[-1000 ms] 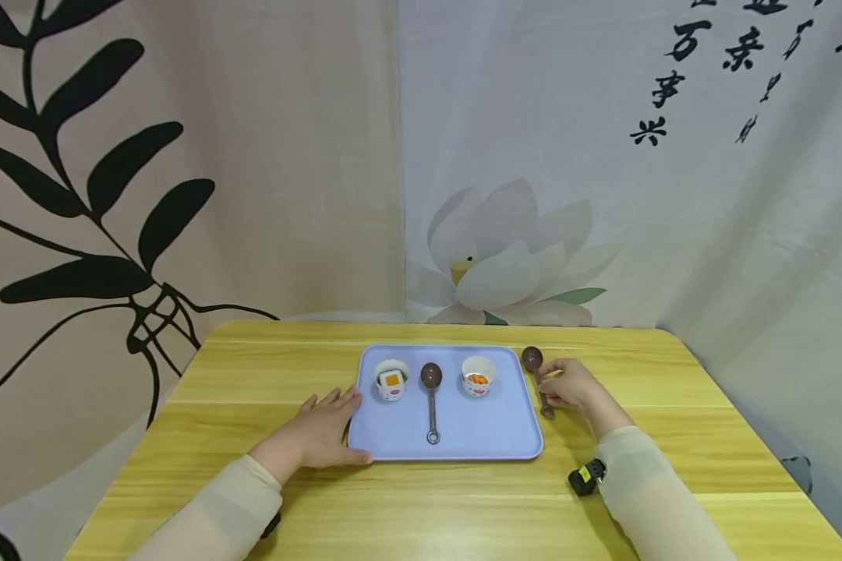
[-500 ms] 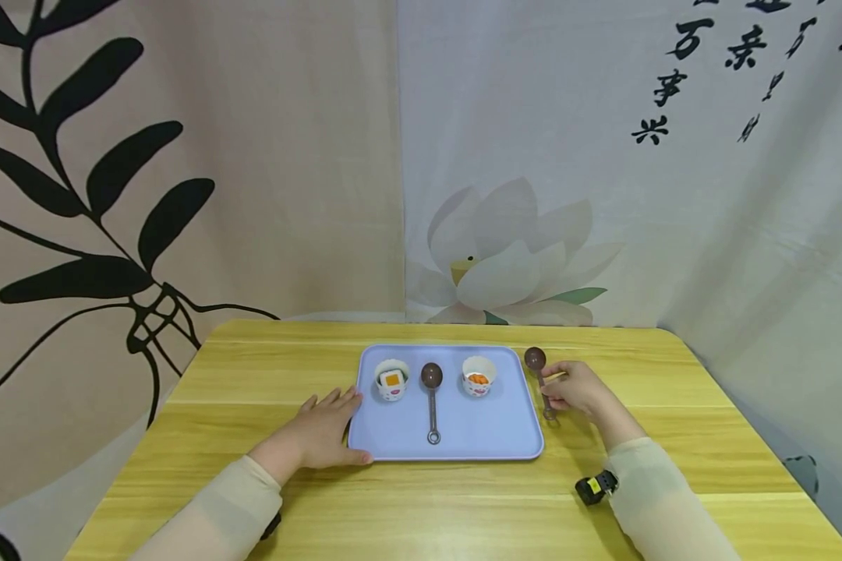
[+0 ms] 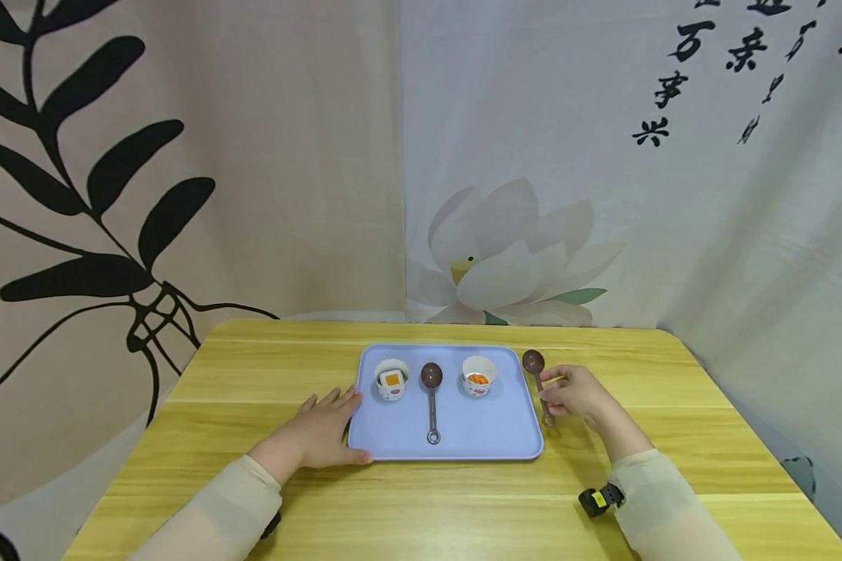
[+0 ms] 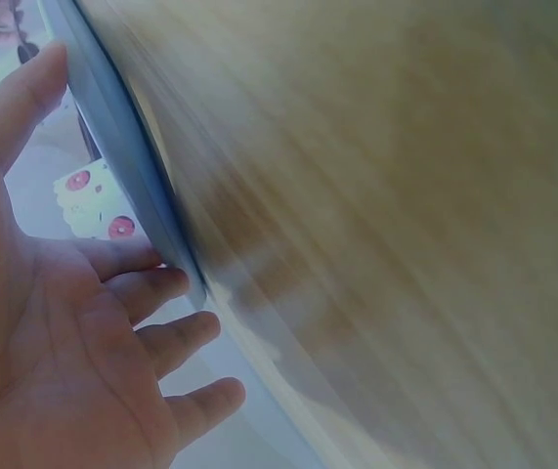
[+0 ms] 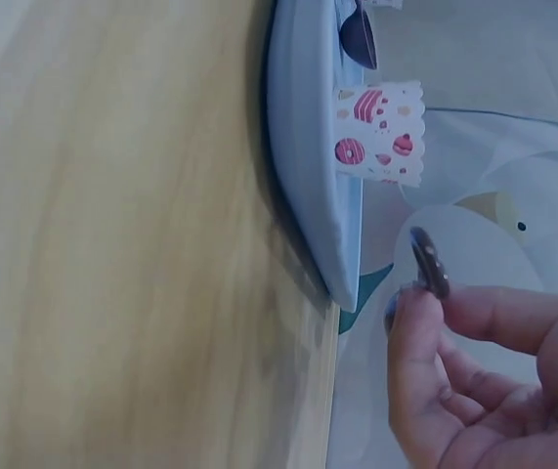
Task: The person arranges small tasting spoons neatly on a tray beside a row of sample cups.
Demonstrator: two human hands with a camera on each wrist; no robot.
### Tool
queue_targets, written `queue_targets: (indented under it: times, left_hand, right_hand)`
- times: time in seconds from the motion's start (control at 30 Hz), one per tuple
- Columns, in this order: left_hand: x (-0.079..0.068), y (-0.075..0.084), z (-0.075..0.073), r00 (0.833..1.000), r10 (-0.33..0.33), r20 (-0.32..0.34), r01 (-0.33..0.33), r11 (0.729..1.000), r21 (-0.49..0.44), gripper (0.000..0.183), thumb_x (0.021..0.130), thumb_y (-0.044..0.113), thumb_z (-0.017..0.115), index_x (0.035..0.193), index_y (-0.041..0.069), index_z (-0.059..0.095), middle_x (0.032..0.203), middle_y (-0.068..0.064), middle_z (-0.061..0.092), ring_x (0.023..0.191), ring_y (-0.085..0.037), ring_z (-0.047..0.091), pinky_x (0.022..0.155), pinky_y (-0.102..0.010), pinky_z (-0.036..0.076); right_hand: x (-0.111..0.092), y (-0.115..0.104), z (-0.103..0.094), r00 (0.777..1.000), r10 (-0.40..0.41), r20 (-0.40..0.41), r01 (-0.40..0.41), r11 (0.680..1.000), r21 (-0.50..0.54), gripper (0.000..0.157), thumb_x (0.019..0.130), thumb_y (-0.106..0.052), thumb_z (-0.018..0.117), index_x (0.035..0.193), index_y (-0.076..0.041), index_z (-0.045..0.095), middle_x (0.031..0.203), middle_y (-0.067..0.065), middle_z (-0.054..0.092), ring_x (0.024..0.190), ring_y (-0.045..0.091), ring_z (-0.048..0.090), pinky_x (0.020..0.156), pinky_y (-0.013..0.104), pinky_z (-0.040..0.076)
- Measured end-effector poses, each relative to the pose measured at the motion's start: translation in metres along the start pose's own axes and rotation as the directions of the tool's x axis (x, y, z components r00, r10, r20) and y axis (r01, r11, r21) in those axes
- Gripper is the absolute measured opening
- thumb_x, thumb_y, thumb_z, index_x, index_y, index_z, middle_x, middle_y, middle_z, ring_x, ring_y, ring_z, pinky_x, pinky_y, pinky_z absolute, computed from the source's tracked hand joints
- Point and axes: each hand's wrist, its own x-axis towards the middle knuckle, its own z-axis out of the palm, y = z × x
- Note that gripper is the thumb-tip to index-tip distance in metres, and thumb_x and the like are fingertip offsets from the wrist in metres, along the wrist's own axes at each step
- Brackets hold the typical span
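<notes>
My right hand (image 3: 581, 394) pinches the handle of a brown spoon (image 3: 533, 361) between thumb and fingertips, just off the right edge of a pale blue tray (image 3: 487, 438). The ring end of this spoon (image 5: 428, 264) points to the camera in the right wrist view. At the tray's left edge rests my left hand (image 3: 317, 435), its fingers spread and thumb near the front corner. A second brown spoon (image 3: 431, 377) lies on the tray between two patterned paper cups. The left cup (image 3: 392, 395) holds a white piece with an orange square; orange pieces lie in the right cup (image 3: 487, 367).
The tray lies on a yellow wood-grain table (image 3: 435, 510). Behind the table's far edge hangs a pale curtain (image 3: 309, 156) printed with plants and characters. Some table surface lies between the spoon and the right table edge.
My right hand has shifted slightly right and toward me, and the spoon it pinches has come a little nearer with it. The left hand and tray stay in place.
</notes>
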Motion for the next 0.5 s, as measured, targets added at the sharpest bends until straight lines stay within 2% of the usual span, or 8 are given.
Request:
queue_targets:
  times: [0.5]
  left_hand:
    - [-0.001, -0.001, 0.0, 1.0, 0.003, -0.007, -0.003, 1.0, -0.015, 0.108, 0.079, 0.064, 0.075, 0.152, -0.005, 0.035, 0.161, -0.021, 0.027, 0.147, -0.046, 0.023, 0.114, -0.068, 0.015]
  right_hand:
    - [-0.012, -0.004, 0.012, 1.0, -0.006, 0.0, 0.006, 1.0, 0.027, 0.034, 0.092, 0.006, 0.064, 0.125, 0.012, 0.054, 0.092, 0.016, 0.065, 0.072, 0.018, 0.063, 0.066, 0.032, 0.059]
